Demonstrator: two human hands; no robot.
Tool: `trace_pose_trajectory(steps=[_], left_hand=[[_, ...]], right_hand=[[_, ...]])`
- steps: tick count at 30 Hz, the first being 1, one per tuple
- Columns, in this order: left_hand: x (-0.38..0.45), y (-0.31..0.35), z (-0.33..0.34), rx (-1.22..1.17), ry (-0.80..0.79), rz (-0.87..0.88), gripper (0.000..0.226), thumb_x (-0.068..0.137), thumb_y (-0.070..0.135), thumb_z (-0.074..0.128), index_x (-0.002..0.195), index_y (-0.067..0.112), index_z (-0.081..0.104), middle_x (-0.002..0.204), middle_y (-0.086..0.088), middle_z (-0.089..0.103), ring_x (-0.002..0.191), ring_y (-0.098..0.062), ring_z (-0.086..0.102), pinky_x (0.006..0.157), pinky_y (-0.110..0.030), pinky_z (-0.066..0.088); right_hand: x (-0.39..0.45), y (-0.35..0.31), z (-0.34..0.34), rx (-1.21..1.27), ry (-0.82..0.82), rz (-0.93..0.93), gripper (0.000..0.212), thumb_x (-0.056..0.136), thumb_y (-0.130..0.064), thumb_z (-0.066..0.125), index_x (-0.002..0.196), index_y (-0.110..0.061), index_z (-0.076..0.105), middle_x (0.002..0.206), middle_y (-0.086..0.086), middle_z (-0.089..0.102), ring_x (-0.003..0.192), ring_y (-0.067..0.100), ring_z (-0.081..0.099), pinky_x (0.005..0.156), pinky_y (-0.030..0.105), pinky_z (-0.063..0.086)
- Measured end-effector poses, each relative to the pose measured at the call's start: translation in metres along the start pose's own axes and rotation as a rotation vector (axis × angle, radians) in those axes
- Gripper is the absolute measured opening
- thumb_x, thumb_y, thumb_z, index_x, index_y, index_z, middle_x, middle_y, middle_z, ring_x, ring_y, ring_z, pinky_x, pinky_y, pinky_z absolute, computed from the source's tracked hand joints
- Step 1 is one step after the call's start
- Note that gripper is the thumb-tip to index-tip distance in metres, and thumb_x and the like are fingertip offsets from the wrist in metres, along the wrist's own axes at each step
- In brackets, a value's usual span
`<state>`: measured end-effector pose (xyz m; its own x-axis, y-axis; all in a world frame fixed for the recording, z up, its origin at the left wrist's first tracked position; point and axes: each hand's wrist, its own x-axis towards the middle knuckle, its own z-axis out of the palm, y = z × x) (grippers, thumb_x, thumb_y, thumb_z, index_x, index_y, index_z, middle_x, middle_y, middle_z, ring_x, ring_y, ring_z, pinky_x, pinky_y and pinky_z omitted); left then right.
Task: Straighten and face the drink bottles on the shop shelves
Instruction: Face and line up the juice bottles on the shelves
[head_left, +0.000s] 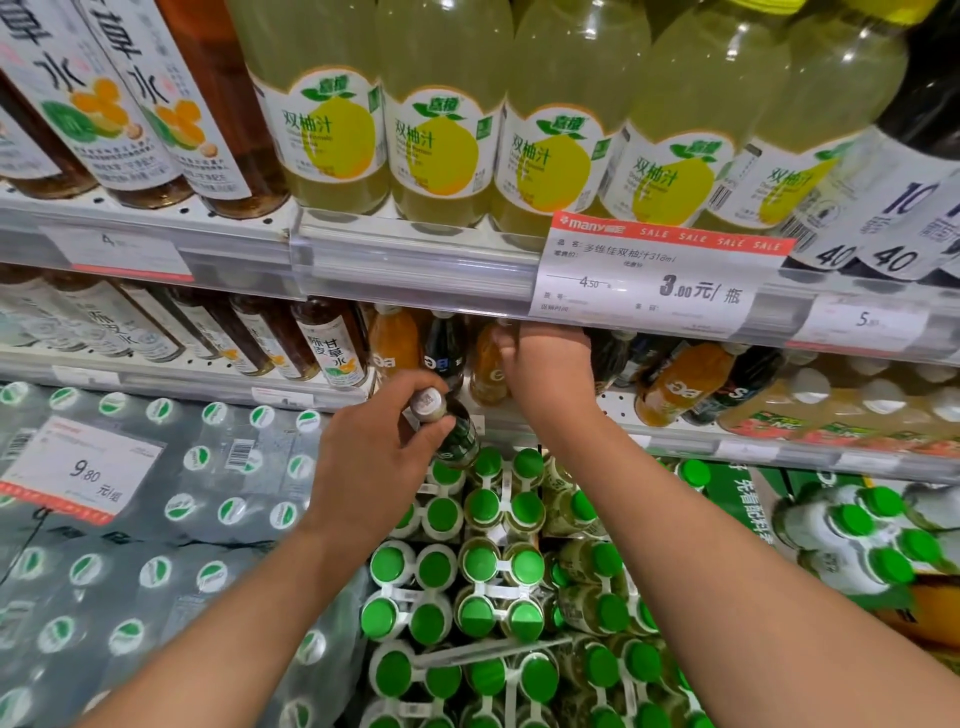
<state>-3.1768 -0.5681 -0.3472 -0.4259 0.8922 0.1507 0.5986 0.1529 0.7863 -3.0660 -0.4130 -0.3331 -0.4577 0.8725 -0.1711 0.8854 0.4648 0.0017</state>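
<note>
We see the left hand (371, 457) pinching a dark bottle (457, 434) by its neck, silver cap up, held in front of the lower shelf (675, 418) above the green-capped packs (483, 566). The right hand (550, 364) reaches into that shelf, fingers curled round an orange-drink bottle (487, 369) among orange and dark ones. Upper shelf (415, 260) holds pale yellow juice bottles (441, 130), sale tag (660, 275) below.

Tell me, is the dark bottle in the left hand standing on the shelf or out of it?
Out. The left hand holds the dark bottle by its neck, tilted, in front of the shelf edge.
</note>
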Motion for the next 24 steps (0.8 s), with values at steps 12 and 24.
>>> trace_pose_trajectory(steps=[12,24], left_hand=[[0.001,0.008,0.008,0.041,-0.007,0.008,0.025,0.088,0.028,0.076,0.109,0.034,0.064,0.075,0.022,0.064,0.074,0.002,0.062,0.063,-0.009,0.043],[0.008,0.027,0.029,0.028,-0.037,0.06,0.022,0.087,0.032,0.077,0.105,0.032,0.065,0.075,0.02,0.065,0.063,-0.009,0.061,0.059,-0.03,0.05]], right_hand=[[-0.017,0.01,0.004,0.315,0.117,-0.107,0.037,0.106,-0.025,0.046,0.07,-0.018,0.047,0.066,-0.003,0.049,0.066,0.022,0.054,0.056,0.03,0.039],[-0.107,0.055,0.048,0.671,0.177,-0.119,0.039,0.097,-0.029,0.063,0.135,-0.026,0.058,0.126,-0.01,0.062,0.082,0.013,0.069,0.078,0.04,0.06]])
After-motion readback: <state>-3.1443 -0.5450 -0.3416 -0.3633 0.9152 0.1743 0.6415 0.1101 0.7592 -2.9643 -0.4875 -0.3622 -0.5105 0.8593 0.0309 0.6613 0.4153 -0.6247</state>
